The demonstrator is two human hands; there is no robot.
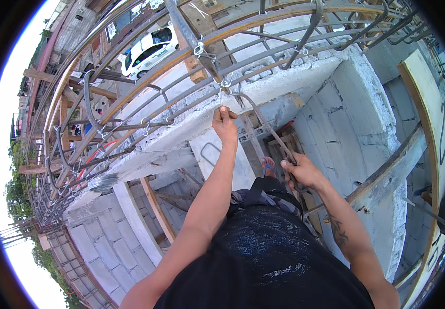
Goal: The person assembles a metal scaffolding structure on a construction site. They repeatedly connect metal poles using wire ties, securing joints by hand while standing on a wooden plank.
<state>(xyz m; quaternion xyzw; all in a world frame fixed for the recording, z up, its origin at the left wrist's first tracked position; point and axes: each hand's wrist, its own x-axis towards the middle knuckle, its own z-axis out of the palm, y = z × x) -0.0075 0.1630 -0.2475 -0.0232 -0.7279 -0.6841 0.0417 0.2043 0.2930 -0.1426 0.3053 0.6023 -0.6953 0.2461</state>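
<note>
My right hand [305, 172] is wrapped around the lower end of a long, bent steel rod [264, 122]. The rod's far end reaches up to the rebar cage [263, 32], just right of a twisted tie wire [225, 83]. My left hand [225, 123] is raised below that tie, thumb and fingertips pinched together; whatever sits between them is too small to make out. Several other light wire ties loop around the crossings of the rusty bars. Beneath the cage runs the rough top of a concrete wall [181, 125].
A pale board [232, 159] carries a bent rectangular steel stirrup [211, 156] below me. Concrete block walls [325, 116] drop away on both sides. A bundle of thin wire [105, 181] lies at left. A wooden beam [387, 170] slants at right. A white car [150, 51] stands far below.
</note>
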